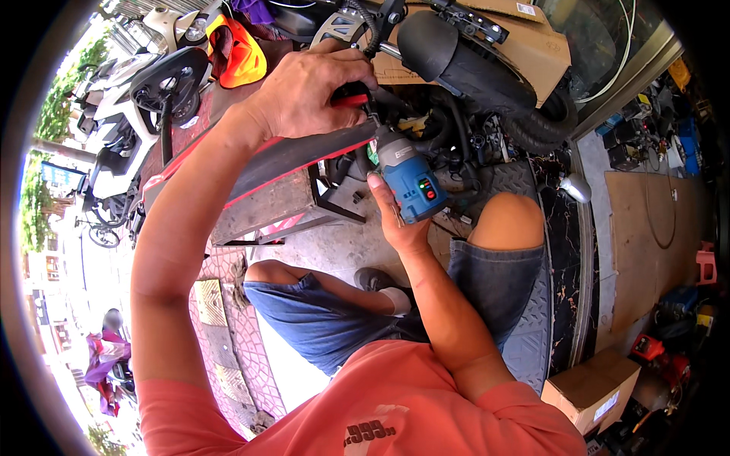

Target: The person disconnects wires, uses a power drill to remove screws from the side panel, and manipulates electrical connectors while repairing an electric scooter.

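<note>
My left hand [319, 91] is curled over a black and red part [348, 101] at the head of a long black scooter deck [289, 171] with red edging, which lies above a metal stand [262, 209]. My right hand [393, 220] grips a blue cordless power driver [417, 186] with small lights, its nose tilted up toward the part just beside my left fingers. The driver's very tip is hard to make out, and whatever sits inside my left fingers is mostly hidden.
A black wheel with fender [471, 68] lies before cardboard [540, 53]. Parked two-wheelers [144, 106] and an orange cloth [236, 53] are at upper left. Right are a silver object [576, 188], tools and parts [631, 144], and a cardboard box [589, 387]. My bent knees frame the lower middle.
</note>
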Motion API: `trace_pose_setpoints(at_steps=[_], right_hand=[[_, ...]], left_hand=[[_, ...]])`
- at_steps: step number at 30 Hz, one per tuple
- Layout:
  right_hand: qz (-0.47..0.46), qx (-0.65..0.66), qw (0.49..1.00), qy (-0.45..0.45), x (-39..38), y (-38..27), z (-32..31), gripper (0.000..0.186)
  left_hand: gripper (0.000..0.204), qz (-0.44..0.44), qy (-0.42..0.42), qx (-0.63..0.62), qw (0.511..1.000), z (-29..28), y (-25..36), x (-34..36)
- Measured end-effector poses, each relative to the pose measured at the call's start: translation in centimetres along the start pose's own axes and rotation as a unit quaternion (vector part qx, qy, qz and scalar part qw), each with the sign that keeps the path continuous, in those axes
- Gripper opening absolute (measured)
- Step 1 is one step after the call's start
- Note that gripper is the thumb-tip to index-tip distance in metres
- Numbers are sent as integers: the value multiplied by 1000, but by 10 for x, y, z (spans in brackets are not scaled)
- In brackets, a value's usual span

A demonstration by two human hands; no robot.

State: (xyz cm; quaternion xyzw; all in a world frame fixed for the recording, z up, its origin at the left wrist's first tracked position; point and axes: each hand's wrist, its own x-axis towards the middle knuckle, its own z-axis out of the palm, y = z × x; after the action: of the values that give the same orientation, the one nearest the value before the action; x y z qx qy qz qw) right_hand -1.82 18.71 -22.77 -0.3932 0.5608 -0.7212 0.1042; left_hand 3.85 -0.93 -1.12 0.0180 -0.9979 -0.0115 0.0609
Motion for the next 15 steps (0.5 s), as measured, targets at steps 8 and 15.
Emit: trace_pose_setpoints(at_steps=[8,15], right_hand=[[-149,-112,982,18,18,-3,-1,19],[-83,-77,993,-8,9,1,-2,17]], left_hand=[[42,10,2,-1,1000,0,-5,-2],[40,15,4,6,1000,3,-7,1]])
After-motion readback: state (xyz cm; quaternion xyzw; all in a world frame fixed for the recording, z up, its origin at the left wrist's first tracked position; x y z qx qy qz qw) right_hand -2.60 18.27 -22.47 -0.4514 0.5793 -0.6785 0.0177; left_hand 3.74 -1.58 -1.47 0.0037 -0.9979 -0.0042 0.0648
